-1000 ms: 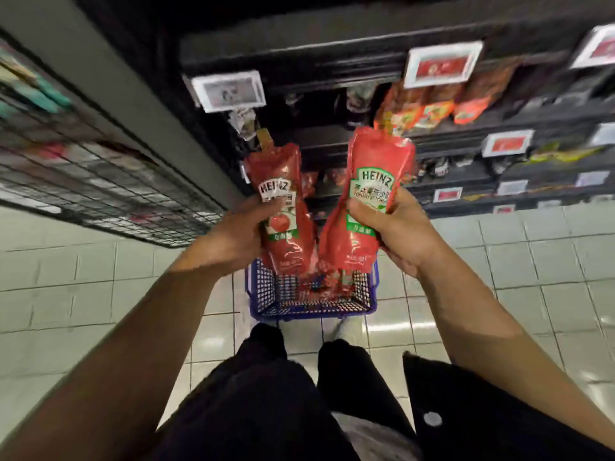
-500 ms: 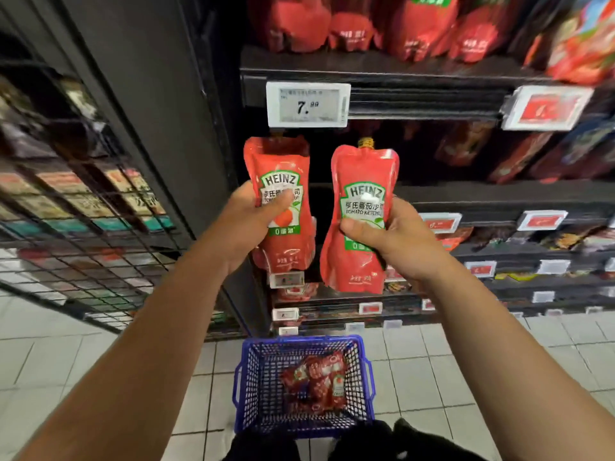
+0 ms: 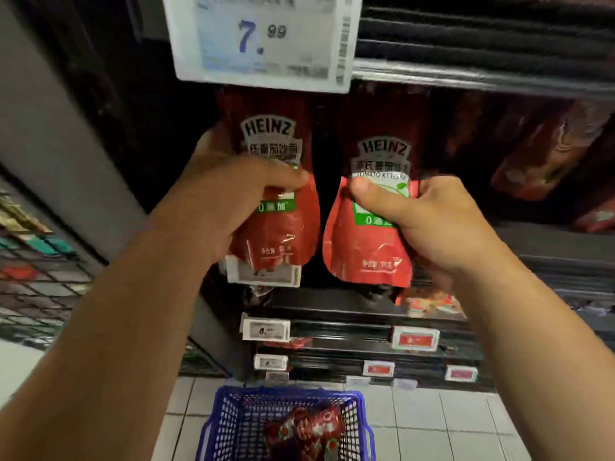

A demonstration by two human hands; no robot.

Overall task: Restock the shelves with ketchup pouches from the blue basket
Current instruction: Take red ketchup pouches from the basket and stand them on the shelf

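**Kid:** How much of the job is done?

**Me:** Not much that I can see. My left hand (image 3: 229,207) is wrapped around 1 ketchup pouch (image 3: 279,181), thumb across the front. My right hand (image 3: 429,224) grips a second pouch (image 3: 372,241) the same way. Both are up at the dark shelf opening (image 3: 332,134), side by side, not yet set down. I think they go in there next.

**Kid:** What is left?

**Me:** More pouches (image 3: 306,427) lie in the blue basket (image 3: 213,427) on the floor below. So I need more trips.

**Kid:** What else is around?

**Me:** A big gray post (image 3: 60,134) stands to the left. Other red packs (image 3: 549,154) lean on the right. A white price tag (image 3: 266,38) says 7.99.

**Kid:** Is anything in the way?

**Me:** That tag hangs low over the opening. The pouch tops are near it and could bump it.
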